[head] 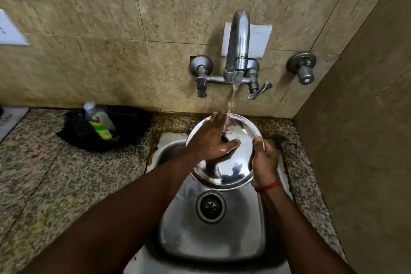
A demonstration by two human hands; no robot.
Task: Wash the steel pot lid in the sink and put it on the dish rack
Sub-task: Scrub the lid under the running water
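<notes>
The round steel pot lid (231, 167) is tilted over the back of the steel sink (213, 240), under a thin stream of water from the wall tap (238, 51). My right hand (264, 160) grips the lid's right rim, thumb on top. My left hand (213, 140) lies flat on the lid's shiny face, fingers spread, in the running water. The far half of the lid is partly hidden by my left hand. No dish rack is in view.
A dish-soap bottle (100, 122) stands in a black bowl (124, 131) on the granite counter (55, 184) left of the sink. The drain (210, 207) lies below the lid. A tiled wall closes the right side; a second valve (303, 69) sticks out of it.
</notes>
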